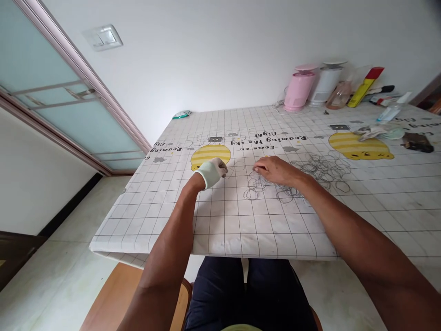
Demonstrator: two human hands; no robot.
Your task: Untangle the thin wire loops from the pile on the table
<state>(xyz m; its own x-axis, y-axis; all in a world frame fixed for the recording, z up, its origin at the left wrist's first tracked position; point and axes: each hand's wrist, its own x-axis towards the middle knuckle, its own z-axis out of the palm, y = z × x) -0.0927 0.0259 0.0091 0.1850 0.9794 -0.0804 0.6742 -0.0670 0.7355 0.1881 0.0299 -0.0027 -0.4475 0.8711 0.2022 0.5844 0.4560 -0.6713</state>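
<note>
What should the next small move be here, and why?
Probably the right hand should ease one loop clear of the thin grey loops: it is at their left end, where they overlap in a tangle, and the gloved left hand is apart from it. Whether either hand already holds one is too fine to tell.

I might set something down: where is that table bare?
The white gridded tablecloth is bare front-left, left of the pale-gloved left hand, and centre-front, before the thin grey wiry loops. Crowded: those loops beside the ungloved right hand, and back right.
</note>
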